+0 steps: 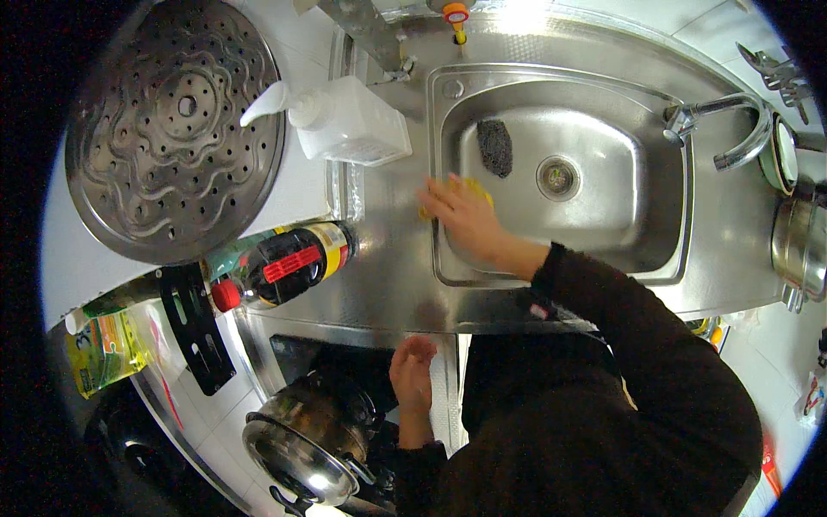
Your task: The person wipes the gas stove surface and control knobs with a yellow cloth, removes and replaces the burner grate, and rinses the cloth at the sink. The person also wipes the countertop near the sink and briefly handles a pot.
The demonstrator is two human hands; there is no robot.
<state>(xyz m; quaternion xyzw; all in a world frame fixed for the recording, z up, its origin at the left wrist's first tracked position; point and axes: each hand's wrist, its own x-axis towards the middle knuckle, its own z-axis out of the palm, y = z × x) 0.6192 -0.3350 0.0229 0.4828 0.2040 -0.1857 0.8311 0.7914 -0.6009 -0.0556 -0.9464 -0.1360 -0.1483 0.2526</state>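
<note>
My right hand (462, 220) lies over a yellow sponge or cloth (479, 189), pressing it against the left rim of the stainless steel sink (588, 252). The yellow thing is mostly hidden under the palm and fingers, so its kind is unclear. Below the counter's front edge, my left hand (413, 375) hangs with loosely curled fingers and holds nothing visible. In the basin a dark steel wool scourer (495, 148) rests left of the drain strainer (558, 179). The chrome faucet (723, 106) stands at the basin's right end.
Left of the sink are a white plastic jug (355, 123), a dark sauce bottle (291, 265) with a red cap and a large perforated metal steamer plate (187, 129). A steel pot with a lid (300, 459) stands at lower left. Another metal pot (798, 242) is at the far right.
</note>
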